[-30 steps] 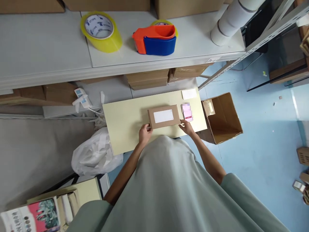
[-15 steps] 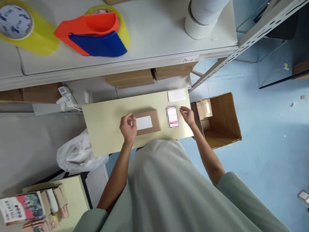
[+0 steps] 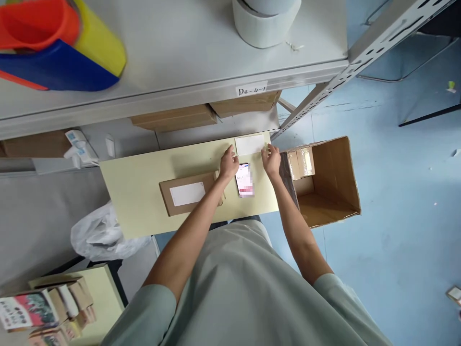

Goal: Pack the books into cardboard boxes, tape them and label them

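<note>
A flat white paper label (image 3: 249,144) lies at the far right corner of the pale yellow tabletop (image 3: 140,180). At its left edge is my left hand (image 3: 229,164), fingers bent and thumb apart, with nothing visible in it. My right hand (image 3: 271,160) closes its thumb and fingertips on the label's right edge; the exact contact is small. Just below the label, between my wrists, rests a phone (image 3: 245,180) with a lit screen. Left of it sits a brown cardboard box (image 3: 165,197) bearing a white label (image 3: 188,193); my left forearm covers part of its right end.
An open cardboard carton (image 3: 329,178) stands right of the table. Above the far side runs a grey shelf (image 3: 180,57) carrying a tape dispenser (image 3: 68,62) and white rolls (image 3: 264,24). A plastic bag (image 3: 104,235) and books (image 3: 61,307) are at left.
My left hand has gone from the cardboard box across to the white label's left edge. My right hand has moved up to its right edge. The box now sits further left, turned slightly.
</note>
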A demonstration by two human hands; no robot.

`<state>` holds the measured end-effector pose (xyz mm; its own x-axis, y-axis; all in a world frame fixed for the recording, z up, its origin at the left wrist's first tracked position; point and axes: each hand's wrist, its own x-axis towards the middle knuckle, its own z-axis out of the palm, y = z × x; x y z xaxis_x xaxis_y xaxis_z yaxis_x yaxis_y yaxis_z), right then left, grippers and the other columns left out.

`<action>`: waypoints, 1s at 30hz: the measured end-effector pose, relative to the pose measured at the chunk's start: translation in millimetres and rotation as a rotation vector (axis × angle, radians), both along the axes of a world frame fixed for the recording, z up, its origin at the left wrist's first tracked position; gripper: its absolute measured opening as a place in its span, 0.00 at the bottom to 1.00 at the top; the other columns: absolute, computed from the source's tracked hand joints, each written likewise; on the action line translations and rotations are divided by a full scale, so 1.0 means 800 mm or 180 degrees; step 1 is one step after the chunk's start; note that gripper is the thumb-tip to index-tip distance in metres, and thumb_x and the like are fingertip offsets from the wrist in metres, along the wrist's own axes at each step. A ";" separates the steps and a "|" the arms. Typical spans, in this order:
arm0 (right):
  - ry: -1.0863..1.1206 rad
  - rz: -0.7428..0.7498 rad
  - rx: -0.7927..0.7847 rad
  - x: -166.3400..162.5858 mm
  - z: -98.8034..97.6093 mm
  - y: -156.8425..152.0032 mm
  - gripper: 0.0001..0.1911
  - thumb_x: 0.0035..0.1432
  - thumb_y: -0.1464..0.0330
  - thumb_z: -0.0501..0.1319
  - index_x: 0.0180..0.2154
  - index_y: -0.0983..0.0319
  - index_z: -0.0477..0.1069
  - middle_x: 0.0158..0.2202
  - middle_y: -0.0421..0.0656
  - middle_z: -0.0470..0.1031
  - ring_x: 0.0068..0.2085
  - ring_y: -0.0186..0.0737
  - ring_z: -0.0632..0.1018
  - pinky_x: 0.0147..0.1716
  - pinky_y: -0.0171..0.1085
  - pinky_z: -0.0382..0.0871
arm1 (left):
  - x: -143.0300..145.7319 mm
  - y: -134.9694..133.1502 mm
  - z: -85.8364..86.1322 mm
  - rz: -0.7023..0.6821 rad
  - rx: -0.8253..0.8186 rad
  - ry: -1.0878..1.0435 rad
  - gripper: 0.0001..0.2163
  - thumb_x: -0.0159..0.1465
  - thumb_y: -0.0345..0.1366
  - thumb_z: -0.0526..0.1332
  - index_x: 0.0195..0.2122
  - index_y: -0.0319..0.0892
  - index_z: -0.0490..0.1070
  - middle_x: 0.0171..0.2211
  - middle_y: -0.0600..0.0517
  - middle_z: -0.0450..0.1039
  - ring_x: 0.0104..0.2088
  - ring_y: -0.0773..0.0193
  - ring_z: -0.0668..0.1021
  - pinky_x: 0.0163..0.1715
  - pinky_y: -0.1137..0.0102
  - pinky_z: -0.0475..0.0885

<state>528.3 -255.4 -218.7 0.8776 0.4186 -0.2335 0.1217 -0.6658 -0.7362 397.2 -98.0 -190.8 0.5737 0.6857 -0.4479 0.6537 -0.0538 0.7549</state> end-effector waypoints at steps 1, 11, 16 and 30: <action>-0.0050 0.0087 -0.0036 -0.001 -0.001 0.002 0.23 0.73 0.60 0.58 0.63 0.63 0.72 0.60 0.59 0.74 0.59 0.56 0.79 0.62 0.55 0.75 | 0.005 -0.001 -0.007 0.0007 -0.0005 -0.0013 0.29 0.68 0.24 0.61 0.72 0.41 0.67 0.68 0.37 0.73 0.62 0.50 0.81 0.65 0.54 0.76; -0.0257 0.0620 -0.0402 -0.021 0.026 0.014 0.18 0.75 0.67 0.54 0.62 0.64 0.70 0.60 0.59 0.68 0.63 0.57 0.71 0.66 0.58 0.67 | -0.007 -0.015 -0.033 0.0070 0.0043 -0.0452 0.31 0.67 0.25 0.61 0.72 0.45 0.66 0.67 0.41 0.75 0.63 0.52 0.81 0.67 0.53 0.75; -0.0361 0.0489 -0.0432 -0.024 0.028 0.018 0.18 0.75 0.68 0.55 0.62 0.63 0.70 0.59 0.57 0.68 0.62 0.56 0.71 0.64 0.54 0.70 | -0.008 -0.016 -0.031 0.0115 0.0012 -0.0385 0.29 0.67 0.26 0.60 0.71 0.45 0.68 0.67 0.42 0.75 0.63 0.52 0.81 0.66 0.55 0.76; -0.0308 -0.0020 -0.0068 -0.027 0.033 0.023 0.17 0.79 0.58 0.51 0.52 0.60 0.73 0.51 0.54 0.77 0.55 0.54 0.77 0.59 0.51 0.73 | 0.012 -0.016 -0.001 0.0490 0.0017 -0.0568 0.21 0.64 0.30 0.68 0.59 0.44 0.75 0.50 0.44 0.84 0.52 0.55 0.85 0.57 0.59 0.81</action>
<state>506.7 -237.1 -192.1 0.8991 0.4088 -0.1564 0.1872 -0.6822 -0.7068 406.5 -110.5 -191.2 0.5320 0.7733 -0.3450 0.5108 0.0319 0.8591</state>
